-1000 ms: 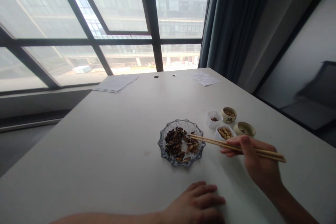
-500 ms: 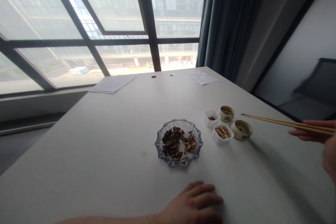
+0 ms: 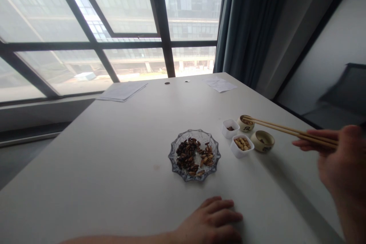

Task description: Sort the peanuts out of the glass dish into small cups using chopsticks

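Note:
My right hand (image 3: 333, 152) is closed around a pair of long wooden chopsticks (image 3: 288, 130). Their tips are over the back beige ceramic cup (image 3: 245, 126), which has a dark character on its side and nuts inside; whether they grip a nut is too small to tell. In front of it stands a second beige cup (image 3: 260, 146) with a little something at its bottom. Left of the cups are a white plastic cup (image 3: 240, 152) of peanuts and another white cup (image 3: 228, 133) holding a few dark bits. My left hand (image 3: 214, 219) rests on the table, fingers spread, holding nothing.
A scalloped glass dish (image 3: 174, 166) with dark and lighter brown seeds or nuts stands mid-table (image 3: 114, 167). Paper sheets lie at the far left (image 3: 122, 91) and far right (image 3: 220, 84). Beyond the table are windows, a dark curtain (image 3: 246, 26) and a chair (image 3: 345, 95).
My right hand has moved left into fuller view, bringing the chopstick tips from right of the cups to over the back beige cup. My left hand has stayed put.

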The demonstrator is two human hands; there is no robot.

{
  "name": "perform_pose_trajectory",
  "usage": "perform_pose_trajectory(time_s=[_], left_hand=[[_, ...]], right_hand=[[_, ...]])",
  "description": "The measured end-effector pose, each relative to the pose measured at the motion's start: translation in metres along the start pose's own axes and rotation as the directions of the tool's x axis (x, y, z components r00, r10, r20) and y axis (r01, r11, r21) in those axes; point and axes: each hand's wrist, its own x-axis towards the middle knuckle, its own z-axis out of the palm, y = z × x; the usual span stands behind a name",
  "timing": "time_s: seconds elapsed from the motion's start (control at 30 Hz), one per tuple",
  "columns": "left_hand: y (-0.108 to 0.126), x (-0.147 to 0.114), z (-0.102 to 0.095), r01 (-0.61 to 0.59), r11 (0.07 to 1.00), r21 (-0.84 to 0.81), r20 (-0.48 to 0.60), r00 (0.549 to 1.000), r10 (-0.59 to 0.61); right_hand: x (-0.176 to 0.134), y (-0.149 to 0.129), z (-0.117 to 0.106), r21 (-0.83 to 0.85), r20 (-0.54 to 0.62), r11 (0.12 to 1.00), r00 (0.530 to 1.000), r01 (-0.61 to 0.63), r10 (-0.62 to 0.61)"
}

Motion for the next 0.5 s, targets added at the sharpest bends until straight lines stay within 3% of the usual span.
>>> perform_pose_trajectory(time_s=[0.03, 0.07, 0.23, 0.33, 0.5], left_hand=[[0.0, 0.0, 0.0, 0.0, 1.0, -0.002, 0.001, 1.0, 0.0], [0.0, 0.0, 0.001, 0.0, 1.0, -0.002, 0.002, 1.0, 0.0], [-0.002, 0.0, 0.004, 0.004, 1.0, 0.002, 0.002, 1.0, -0.004], [-0.001, 0.001, 0.006, 0.006, 1.0, 0.005, 0.008, 1.0, -0.006], [-0.002, 0.002, 0.009, -0.006, 0.999, 0.052, -0.067, 0.998, 0.009]], right_hand=[[-0.004, -0.008, 0.013, 0.012, -0.089, 1.0, 0.996, 0.009, -0.007], [-0.008, -0.017, 0.027, 0.024, -0.106, 0.997, 0.992, -0.067, 0.069], [-0.031, -0.051, 0.08, 0.152, 0.091, 0.962, 0.973, -0.226, 0.214], [-0.042, -0.051, 0.093, 0.179, 0.226, 0.944, 0.945, -0.279, 0.236], [-0.05, -0.042, 0.104, 0.15, 0.371, 0.966, 0.917, -0.212, 0.143]])
